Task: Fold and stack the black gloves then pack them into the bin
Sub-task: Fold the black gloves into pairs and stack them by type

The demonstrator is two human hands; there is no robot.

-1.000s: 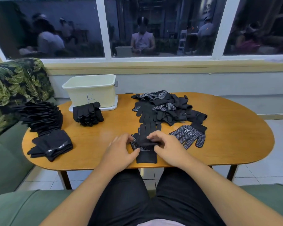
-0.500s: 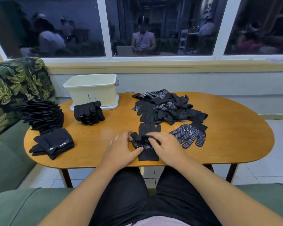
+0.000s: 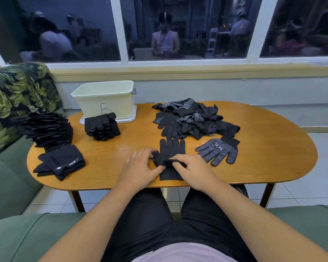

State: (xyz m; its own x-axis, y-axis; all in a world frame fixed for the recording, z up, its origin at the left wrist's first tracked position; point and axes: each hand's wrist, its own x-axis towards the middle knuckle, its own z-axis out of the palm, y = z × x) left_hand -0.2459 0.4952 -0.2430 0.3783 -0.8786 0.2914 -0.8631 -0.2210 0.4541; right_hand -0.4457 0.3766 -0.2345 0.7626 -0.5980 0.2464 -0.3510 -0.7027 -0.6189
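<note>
Bare forearms, black trousers (image 3: 159, 224), pale pink top (image 3: 184, 252).

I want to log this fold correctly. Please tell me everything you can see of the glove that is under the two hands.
The glove is black knitted fabric. It lies flat near the front edge of the table, with four fingers pointing away from the person and the cuff toward them. White dots show at its left edge, so the dotted side seems to face down. A bunched fold runs across its middle. The left hand and right hand pinch that fold.
</note>
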